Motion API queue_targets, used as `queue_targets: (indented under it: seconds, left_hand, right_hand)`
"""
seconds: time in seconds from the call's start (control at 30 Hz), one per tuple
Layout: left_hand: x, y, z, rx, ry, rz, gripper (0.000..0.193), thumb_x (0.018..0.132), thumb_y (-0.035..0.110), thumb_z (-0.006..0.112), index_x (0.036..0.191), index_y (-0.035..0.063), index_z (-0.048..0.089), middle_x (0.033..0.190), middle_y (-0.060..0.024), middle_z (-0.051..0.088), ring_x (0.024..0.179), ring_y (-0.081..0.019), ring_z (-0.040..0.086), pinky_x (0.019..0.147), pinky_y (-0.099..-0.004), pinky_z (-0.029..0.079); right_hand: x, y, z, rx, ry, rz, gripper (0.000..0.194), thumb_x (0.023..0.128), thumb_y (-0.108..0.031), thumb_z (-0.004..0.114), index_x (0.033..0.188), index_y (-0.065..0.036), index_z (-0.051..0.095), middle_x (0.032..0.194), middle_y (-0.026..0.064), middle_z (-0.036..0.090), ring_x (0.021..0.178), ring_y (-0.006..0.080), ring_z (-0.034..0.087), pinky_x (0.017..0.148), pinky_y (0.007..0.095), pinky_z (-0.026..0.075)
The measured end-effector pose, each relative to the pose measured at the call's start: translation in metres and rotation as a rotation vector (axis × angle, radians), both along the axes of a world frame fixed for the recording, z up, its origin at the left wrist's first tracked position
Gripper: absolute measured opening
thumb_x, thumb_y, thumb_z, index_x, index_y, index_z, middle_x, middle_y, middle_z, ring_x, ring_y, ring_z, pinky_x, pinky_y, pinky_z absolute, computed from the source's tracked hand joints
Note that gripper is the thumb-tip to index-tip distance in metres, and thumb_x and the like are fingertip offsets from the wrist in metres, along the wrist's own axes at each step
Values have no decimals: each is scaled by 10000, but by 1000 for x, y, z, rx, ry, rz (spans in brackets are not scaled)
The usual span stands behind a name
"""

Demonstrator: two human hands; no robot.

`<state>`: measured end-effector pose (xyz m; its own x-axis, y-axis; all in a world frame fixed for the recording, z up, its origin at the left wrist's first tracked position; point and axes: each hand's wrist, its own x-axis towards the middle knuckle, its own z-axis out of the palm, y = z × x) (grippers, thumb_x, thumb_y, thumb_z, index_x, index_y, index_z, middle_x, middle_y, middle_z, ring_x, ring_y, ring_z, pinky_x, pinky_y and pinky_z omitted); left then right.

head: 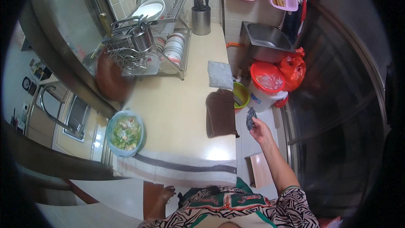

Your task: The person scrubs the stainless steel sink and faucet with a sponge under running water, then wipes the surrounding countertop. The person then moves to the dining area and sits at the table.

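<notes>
My right hand [261, 131], at the right of the counter, holds a dark grey mesh-like scouring pad [251, 118] over the gap beside the counter's edge. My left hand [168, 193] hangs low near my body, below the counter's front edge, with its fingers apart and nothing visible in it. On the counter's right edge lie a folded brown cloth [220, 113] and, just beyond it, a light grey cloth [220, 74]. A bowl lined with a bluish plastic bag [143, 136] stands at the near left corner, with green vegetable scraps [125, 132] inside.
A metal dish rack [186, 49] with bowls and plates fills the back left, near a steel knife holder [201, 22]. A striped cloth [190, 167] covers the front edge. To the right are a green basin [242, 93], a red basin [266, 90] and a steel sink [269, 49].
</notes>
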<state>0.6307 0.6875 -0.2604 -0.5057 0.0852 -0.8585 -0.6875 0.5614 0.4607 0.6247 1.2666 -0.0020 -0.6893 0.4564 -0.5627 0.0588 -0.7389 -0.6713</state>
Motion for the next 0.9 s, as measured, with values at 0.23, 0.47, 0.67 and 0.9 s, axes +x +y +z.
queue_targets:
  seconds: [0.23, 0.47, 0.67, 0.9]
  left_hand:
    - [39, 46, 39, -26, 168, 476, 243, 791, 61, 636, 1028, 9, 627, 758, -95, 639, 619, -197, 643, 500, -286, 486]
    - [160, 111, 86, 47, 268, 1182, 262, 815, 33, 651, 1065, 41, 570, 811, -91, 627, 606, -255, 637, 456, -330, 503]
    - [187, 171, 94, 8, 227, 1097, 414, 883, 104, 539, 1290, 75, 473, 1058, -120, 593, 839, -218, 606, 687, -314, 499]
    - [223, 227, 62, -29, 185, 1267, 366, 870, 105, 558, 1229, 65, 499, 1005, -115, 603, 796, -222, 608, 653, -320, 499]
  right_hand:
    - [-211, 99, -31, -49, 2, 133, 254, 798, -242, 719, 994, -129, 604, 867, 0, 605, 712, 139, 552, 653, 291, 496]
    - [-340, 123, -49, -228, 213, 164, 154, 802, -202, 708, 887, -114, 615, 855, 33, 606, 767, 186, 555, 690, 335, 486]
    - [-355, 117, -50, -300, 127, 188, 145, 805, -199, 715, 877, -122, 616, 838, 42, 610, 818, 208, 559, 704, 370, 493]
    - [-402, 164, -12, -97, 177, 295, 187, 815, -228, 705, 858, -69, 616, 758, 83, 632, 663, 220, 612, 598, 342, 544]
